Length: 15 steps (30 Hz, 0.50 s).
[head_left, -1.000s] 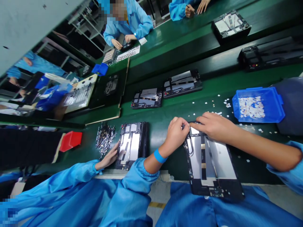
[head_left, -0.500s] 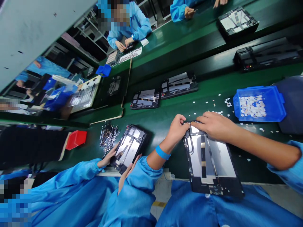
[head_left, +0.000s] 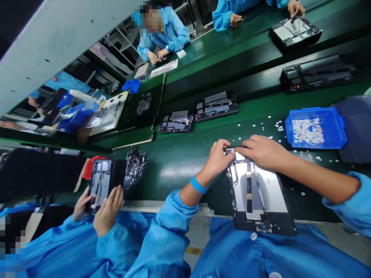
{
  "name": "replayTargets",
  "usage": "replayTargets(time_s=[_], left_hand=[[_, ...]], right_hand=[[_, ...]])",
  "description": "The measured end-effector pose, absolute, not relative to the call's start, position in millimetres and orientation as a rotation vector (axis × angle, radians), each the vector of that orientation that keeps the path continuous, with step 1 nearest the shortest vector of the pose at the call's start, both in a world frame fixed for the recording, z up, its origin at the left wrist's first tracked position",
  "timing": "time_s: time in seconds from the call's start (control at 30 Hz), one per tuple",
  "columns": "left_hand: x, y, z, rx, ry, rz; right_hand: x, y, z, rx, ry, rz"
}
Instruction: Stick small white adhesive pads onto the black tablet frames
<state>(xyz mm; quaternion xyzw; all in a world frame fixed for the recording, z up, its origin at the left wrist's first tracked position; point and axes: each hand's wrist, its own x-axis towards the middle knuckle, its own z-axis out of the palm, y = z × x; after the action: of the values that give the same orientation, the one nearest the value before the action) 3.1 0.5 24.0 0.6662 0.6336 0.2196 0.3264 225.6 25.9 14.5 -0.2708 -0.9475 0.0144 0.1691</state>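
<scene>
Partly hidden under both hands, the far end of the tablet frame [head_left: 269, 189] cannot be read. It lies flat at the near edge of the green belt [head_left: 179, 162], with its near end overhanging the person's blue-clad lap. The left hand [head_left: 217, 158] is curled tight at the frame's far left corner, thumb and fingertips pinched together, but whether a small piece sits between them is too fine to tell. The right hand [head_left: 263, 152] lies with fingers stretched out, pressing on the far edge and grasping nothing. A blue wristband [head_left: 198, 185] circles the left wrist.

Just right of the hands stands a blue plastic tray [head_left: 315, 145] of white scraps [head_left: 307, 131], with more scattered on the belt. Further along the belt lie two more frames [head_left: 176, 121]. At the left a co-worker's hands [head_left: 108, 208] hold another frame [head_left: 100, 181] upright, covering most of a red bin [head_left: 88, 170], beside a heap of thin metal parts [head_left: 136, 162].

The frame in hand is a black rectangle with silvery plates and dark strips inside.
</scene>
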Motion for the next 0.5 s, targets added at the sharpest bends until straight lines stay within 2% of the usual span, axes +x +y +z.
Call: replayTargets(time_s=[0.1, 0.2, 0.27, 0.37, 0.5], left_hand=[[-4.2, -19.1, 27.0, 1.797, 1.696, 0.668], [-16.2, -61.4, 25.9, 1.699, 1.706, 0.738], [-19.1, -94.4, 22.9, 1.655, 1.629, 0.653], [-10.2, -131.8, 17.9, 1.737, 1.504, 0.546], [-11.5, -143.2, 18.3, 1.68, 1.578, 0.753]], right_hand=[[242.9, 17.7, 21.6, -0.865, -2.539, 0.117], [275.3, -15.1, 25.5, -1.314, -2.268, 0.217], [293.7, -47.8, 23.6, -1.536, -2.236, 0.359], [300.1, -92.3, 23.7, -1.521, -2.34, 0.634], [266.6, -99.0, 50.0, -1.412, -2.277, 0.797]])
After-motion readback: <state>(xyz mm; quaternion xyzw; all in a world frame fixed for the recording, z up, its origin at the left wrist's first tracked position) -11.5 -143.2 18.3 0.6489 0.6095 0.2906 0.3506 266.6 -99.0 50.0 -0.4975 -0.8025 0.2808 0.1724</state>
